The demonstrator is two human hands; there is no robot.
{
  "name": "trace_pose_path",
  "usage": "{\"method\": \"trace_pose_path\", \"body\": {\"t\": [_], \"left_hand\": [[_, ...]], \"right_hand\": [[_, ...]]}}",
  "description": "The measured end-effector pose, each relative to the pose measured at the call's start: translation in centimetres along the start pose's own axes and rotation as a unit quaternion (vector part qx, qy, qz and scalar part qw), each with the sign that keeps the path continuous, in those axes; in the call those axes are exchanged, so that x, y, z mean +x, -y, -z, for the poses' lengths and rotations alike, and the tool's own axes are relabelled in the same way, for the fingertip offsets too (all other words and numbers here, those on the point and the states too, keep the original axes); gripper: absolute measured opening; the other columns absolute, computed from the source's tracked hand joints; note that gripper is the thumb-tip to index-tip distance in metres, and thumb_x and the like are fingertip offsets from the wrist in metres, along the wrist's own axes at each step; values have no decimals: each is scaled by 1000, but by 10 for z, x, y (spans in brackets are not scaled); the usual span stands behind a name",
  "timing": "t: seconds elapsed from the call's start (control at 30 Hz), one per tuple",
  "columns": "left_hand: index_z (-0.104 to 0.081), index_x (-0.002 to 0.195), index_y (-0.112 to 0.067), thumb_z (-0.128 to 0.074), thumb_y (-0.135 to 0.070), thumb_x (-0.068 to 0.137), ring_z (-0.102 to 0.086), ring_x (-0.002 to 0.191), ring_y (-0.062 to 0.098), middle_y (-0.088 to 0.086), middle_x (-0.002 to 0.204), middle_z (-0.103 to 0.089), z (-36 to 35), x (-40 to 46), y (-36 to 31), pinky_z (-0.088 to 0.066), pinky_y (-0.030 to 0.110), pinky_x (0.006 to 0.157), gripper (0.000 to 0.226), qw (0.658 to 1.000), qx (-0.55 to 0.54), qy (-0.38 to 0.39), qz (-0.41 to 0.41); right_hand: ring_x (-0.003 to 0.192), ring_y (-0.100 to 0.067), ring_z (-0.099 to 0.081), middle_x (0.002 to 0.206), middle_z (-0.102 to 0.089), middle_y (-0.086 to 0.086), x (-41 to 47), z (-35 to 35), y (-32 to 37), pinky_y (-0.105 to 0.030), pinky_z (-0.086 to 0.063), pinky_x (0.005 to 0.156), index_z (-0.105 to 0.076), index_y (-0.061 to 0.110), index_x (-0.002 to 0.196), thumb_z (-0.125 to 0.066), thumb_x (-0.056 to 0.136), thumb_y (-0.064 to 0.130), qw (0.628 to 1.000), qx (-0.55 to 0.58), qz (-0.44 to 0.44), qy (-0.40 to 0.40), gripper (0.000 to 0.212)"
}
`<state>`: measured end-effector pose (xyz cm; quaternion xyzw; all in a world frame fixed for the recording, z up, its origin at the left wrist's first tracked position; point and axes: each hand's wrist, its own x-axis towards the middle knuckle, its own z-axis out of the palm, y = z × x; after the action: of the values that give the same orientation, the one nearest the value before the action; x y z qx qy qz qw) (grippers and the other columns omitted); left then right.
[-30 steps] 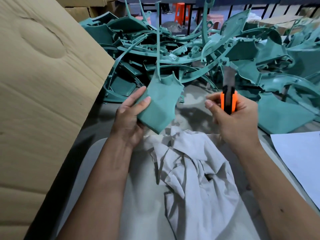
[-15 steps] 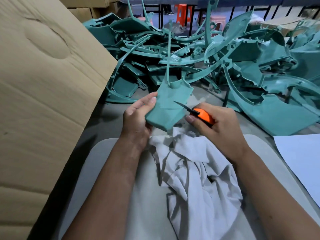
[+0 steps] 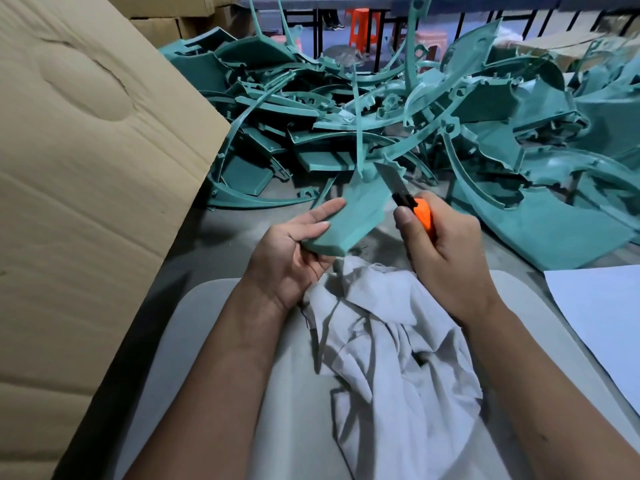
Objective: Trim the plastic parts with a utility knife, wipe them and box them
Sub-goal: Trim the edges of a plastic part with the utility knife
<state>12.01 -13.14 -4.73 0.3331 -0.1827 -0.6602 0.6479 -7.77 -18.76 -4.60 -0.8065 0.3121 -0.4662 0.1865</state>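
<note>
Now left hand (image 3: 294,251) grip holds teal part (image 3: 349,220), fingers fairly straight; right hand (image 3: 446,251) clenched round utility knife (image 3: 410,202)

your left hand (image 3: 294,251) holds a teal plastic part (image 3: 349,220) above the grey cloth (image 3: 388,341); your right hand (image 3: 446,251) grips the orange utility knife (image 3: 412,206), blade at the part's top edge.

Grey surface (image 3: 221,244) under dim, even light. Tall corrugated cardboard panel (image 3: 86,174) at left. Beyond: orange plastic stools (image 3: 363,24), black table legs (image 3: 460,19), blue-grey floor (image 3: 308,36), stacked cardboard cartons (image 3: 166,26).
</note>
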Motion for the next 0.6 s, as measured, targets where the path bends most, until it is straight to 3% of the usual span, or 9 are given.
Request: {"method": "trace_pose_path", "body": {"t": [0.13, 0.3, 0.43, 0.6], "left_hand": [[-58, 131, 6, -32, 5, 97, -66, 52, 13, 14, 89, -75, 3, 0, -1, -50, 17, 47, 43, 1000, -14, 16, -1], [-60, 127, 5, -33, 6, 97, -66, 52, 13, 13, 90, -76, 2, 2, -1, -51, 18, 47, 40, 1000, -16, 1, 1], [-54, 132, 6, -32, 6, 99, -64, 52, 11, 14, 84, -74, 4, 3, -2, -48, 15, 47, 40, 998, -65, -14, -7], [-50, 134, 9, -27, 7, 99, -68, 51, 20, 23, 87, -73, 8, -2, -9, -53, 21, 46, 41, 994, -110, 14, -16]], "right_hand": [[54, -15, -38, 59, -42, 2, 0, 0, -4, -32, -29, 53, -45, 11, 76, -49, 109, 39, 998, -43, -39, -36, 43], [52, -12, -37, 57, -38, 9, -1, -4, -2, -30, -27, 52, -45, 13, 79, -49, 107, 41, 994, -72, -54, -55, 40], [51, -14, -41, 56, -42, 6, -4, -6, -2, -31, -31, 50, -46, 15, 78, -53, 105, 41, 999, -43, -28, 6, 38], [48, -9, -42, 57, -41, 9, -6, -1, 4, -20, -29, 50, -45, 27, 75, -54, 107, 38, 993, 81, 17, 81, 34]]}}
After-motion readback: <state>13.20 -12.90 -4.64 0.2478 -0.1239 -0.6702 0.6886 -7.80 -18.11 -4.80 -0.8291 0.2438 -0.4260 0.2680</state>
